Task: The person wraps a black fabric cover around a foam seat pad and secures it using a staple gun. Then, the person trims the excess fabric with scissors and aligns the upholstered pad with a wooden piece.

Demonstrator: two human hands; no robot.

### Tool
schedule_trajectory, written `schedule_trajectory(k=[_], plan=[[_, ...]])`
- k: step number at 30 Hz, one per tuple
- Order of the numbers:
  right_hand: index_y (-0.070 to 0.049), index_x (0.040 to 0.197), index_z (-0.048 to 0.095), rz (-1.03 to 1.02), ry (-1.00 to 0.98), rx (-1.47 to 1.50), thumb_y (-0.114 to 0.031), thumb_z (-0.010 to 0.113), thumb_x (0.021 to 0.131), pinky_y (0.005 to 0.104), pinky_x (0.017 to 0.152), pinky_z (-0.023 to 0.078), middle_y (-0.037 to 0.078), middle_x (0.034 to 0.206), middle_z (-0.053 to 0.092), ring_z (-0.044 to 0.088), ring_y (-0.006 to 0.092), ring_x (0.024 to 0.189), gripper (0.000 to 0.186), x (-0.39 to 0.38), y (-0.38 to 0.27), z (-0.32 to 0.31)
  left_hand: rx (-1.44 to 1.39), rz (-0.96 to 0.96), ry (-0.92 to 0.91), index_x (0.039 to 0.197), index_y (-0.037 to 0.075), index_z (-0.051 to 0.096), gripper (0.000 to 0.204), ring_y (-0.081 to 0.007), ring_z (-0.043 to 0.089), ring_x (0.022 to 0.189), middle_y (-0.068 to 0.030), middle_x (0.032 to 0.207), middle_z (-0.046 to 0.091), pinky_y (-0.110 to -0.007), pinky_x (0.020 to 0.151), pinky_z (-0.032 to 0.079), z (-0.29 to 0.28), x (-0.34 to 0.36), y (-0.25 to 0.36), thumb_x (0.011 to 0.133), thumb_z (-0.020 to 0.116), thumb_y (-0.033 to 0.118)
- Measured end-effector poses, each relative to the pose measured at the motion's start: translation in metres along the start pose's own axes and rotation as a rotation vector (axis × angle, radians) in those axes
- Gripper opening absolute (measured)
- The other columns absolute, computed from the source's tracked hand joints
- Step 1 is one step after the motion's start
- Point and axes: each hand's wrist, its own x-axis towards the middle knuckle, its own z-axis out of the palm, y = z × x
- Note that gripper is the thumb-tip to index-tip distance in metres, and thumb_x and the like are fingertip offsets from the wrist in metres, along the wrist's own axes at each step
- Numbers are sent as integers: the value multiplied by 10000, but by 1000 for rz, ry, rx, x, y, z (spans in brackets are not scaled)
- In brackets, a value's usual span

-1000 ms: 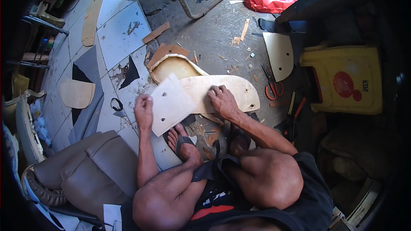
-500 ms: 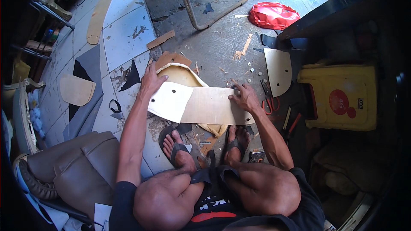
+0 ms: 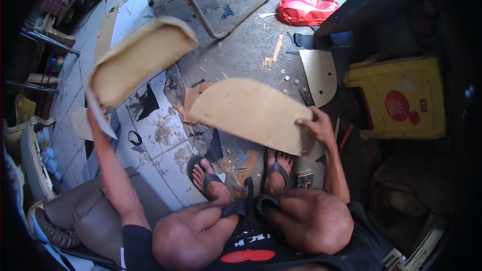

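Observation:
My left hand (image 3: 96, 114), far to the left, grips the lower end of a long cream panel (image 3: 143, 55) with a raised, folded-over rim; the panel is tilted and a little blurred. A white flap (image 3: 103, 115) hangs at that end, and my fingers are partly hidden there. My right hand (image 3: 317, 126) is closed on the right end of a flat plywood panel (image 3: 251, 113), thumb on top and fingers beyond the edge. This panel has a rounded left end and is held above the floor in front of my feet.
Another plywood piece (image 3: 319, 78) with two holes lies at the right, close to scissors (image 3: 305, 96) and a yellow plastic box (image 3: 396, 100). Beyond are a red bundle (image 3: 307, 9) and a metal chair frame (image 3: 201, 20). Brown padded cushions (image 3: 108, 211) sit at my left.
My left hand has swung left, carrying the rimmed panel and white flap off the floor and away from the plywood. My right hand has shifted slightly right; the plywood panel is now tilted.

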Motion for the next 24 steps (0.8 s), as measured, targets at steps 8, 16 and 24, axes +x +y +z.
schedule_trajectory(k=[8,16,24], plan=[[-115,1068,697,-416,-139,-643,-372,800,891,445,702,554,131,850,724,708,306,762,328,51,-25,117,-63,98,165,1380,130,616,389,-136,586,611,-37,805,610,-266,467,438,-33,-91,-39,1046,571,323],[-52,979,670,-456,501,-410,-293,767,947,380,646,560,156,870,754,728,253,725,261,80,-29,35,-24,-24,129,1363,108,610,384,-192,609,710,-74,896,627,-315,563,469,45,-151,-66,1028,595,295],[-46,895,608,-519,195,-559,-312,782,925,418,649,528,156,786,673,681,335,706,320,39,12,35,14,-56,73,1345,86,604,380,-247,632,809,-110,987,645,-364,659,501,71,-154,-73,1010,618,266]])
